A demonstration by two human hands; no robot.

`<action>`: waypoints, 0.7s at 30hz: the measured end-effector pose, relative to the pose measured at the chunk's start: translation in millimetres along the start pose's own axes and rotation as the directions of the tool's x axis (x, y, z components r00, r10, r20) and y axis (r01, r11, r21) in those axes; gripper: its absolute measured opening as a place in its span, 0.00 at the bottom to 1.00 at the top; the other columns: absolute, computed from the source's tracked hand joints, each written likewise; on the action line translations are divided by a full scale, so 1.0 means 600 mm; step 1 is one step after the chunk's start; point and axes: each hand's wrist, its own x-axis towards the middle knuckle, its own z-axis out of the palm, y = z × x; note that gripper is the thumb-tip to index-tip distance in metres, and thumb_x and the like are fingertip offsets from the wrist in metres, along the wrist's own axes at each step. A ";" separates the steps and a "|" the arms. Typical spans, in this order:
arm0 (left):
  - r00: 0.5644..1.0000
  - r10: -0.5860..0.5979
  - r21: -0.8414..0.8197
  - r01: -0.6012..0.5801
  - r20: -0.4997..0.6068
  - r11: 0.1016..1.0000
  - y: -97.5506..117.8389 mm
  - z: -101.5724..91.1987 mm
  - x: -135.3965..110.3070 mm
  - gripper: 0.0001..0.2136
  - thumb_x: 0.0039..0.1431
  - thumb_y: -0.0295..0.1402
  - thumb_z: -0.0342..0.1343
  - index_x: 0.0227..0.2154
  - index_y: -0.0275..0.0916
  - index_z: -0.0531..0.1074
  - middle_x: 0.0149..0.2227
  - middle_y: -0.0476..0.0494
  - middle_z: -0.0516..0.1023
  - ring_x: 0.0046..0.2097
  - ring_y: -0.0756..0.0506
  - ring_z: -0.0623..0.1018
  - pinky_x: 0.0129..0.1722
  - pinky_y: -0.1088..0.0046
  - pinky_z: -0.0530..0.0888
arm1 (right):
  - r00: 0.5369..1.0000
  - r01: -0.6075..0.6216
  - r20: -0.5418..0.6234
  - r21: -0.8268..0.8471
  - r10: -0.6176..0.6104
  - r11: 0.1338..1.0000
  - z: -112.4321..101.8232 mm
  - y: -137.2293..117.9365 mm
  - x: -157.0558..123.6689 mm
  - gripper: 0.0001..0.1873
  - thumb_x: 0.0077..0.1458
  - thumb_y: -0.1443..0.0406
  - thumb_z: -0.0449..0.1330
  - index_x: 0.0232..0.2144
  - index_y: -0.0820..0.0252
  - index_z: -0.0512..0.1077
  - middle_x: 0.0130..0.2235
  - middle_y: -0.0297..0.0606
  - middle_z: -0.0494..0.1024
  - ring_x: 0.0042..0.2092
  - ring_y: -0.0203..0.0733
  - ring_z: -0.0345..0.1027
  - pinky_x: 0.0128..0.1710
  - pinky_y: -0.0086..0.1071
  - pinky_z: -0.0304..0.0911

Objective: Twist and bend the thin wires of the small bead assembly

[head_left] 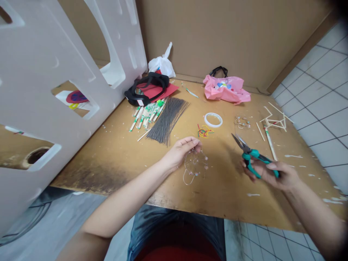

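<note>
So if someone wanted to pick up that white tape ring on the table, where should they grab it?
Probably by the rim, from above. The white tape ring lies flat on the table with an open centre, so one finger can go inside and the thumb outside; its nearer edge looks clear of the rubber bands.

Wire piece [193,166] and teal pliers [251,156] in hand

Makeshift craft workshop: glue-spattered plywood bench [114,152], wire bundle [167,119], pliers [251,156]

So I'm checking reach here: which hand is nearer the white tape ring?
Left. The left hand lies just below-left of the white tape ring, holding a bent wire piece. The right hand, gripping green pliers, sits farther off, lower right.
</note>
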 end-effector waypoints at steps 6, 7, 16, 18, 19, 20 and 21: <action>0.995 -0.101 -0.149 0.103 0.021 0.983 -0.006 -0.007 0.007 0.10 0.50 0.36 0.59 0.27 0.33 0.73 0.23 0.48 0.71 0.28 0.53 0.69 0.30 0.77 0.62 | 0.985 0.072 0.138 0.233 -0.106 0.970 0.068 0.029 0.009 0.24 0.44 0.53 0.51 0.44 0.55 0.66 0.41 0.43 0.69 0.29 0.42 0.63 0.26 0.37 0.56; 0.995 -0.095 -0.144 0.097 0.022 0.985 -0.006 -0.007 0.007 0.10 0.50 0.36 0.59 0.27 0.32 0.73 0.23 0.48 0.71 0.28 0.53 0.69 0.30 0.77 0.62 | 0.983 0.071 0.148 0.234 -0.108 0.970 0.069 0.029 0.009 0.23 0.44 0.54 0.52 0.43 0.55 0.66 0.41 0.43 0.69 0.30 0.42 0.63 0.27 0.38 0.56; 0.999 -0.031 -0.065 0.032 0.012 0.997 -0.003 -0.005 0.005 0.11 0.50 0.38 0.59 0.27 0.33 0.74 0.23 0.48 0.71 0.27 0.53 0.69 0.31 0.76 0.63 | 0.988 0.050 0.132 0.245 -0.084 0.968 0.058 0.032 0.004 0.21 0.46 0.56 0.52 0.43 0.55 0.66 0.41 0.44 0.70 0.35 0.46 0.64 0.33 0.41 0.59; 0.999 -0.032 -0.068 0.033 0.020 0.997 -0.004 -0.005 0.005 0.11 0.50 0.39 0.59 0.27 0.33 0.74 0.23 0.48 0.71 0.27 0.53 0.69 0.31 0.76 0.63 | 0.988 0.053 0.131 0.201 -0.080 0.978 0.058 0.032 0.005 0.21 0.45 0.55 0.53 0.42 0.56 0.66 0.40 0.44 0.70 0.36 0.47 0.64 0.34 0.41 0.60; 0.999 -0.032 -0.068 0.034 0.021 0.997 -0.004 -0.006 0.005 0.11 0.49 0.39 0.59 0.27 0.33 0.74 0.23 0.48 0.71 0.27 0.53 0.69 0.31 0.76 0.63 | 0.989 0.062 0.125 0.160 -0.083 0.985 0.059 0.029 0.004 0.21 0.45 0.54 0.53 0.42 0.56 0.66 0.40 0.44 0.70 0.36 0.47 0.65 0.34 0.41 0.60; 0.999 -0.033 -0.067 0.034 0.022 0.997 -0.004 -0.005 0.005 0.12 0.49 0.39 0.60 0.27 0.33 0.74 0.23 0.48 0.71 0.27 0.53 0.69 0.31 0.76 0.63 | 0.990 0.073 0.115 0.099 -0.084 0.992 0.059 0.025 0.004 0.21 0.46 0.54 0.52 0.42 0.56 0.66 0.40 0.44 0.70 0.35 0.46 0.65 0.33 0.41 0.61; 0.999 -0.035 -0.065 0.036 0.022 0.997 -0.004 -0.005 0.005 0.12 0.49 0.39 0.60 0.26 0.33 0.74 0.23 0.48 0.71 0.27 0.53 0.69 0.31 0.76 0.63 | 0.991 0.077 0.106 0.008 -0.078 0.997 0.061 0.018 0.002 0.20 0.48 0.54 0.52 0.42 0.55 0.65 0.39 0.43 0.70 0.34 0.46 0.65 0.33 0.40 0.62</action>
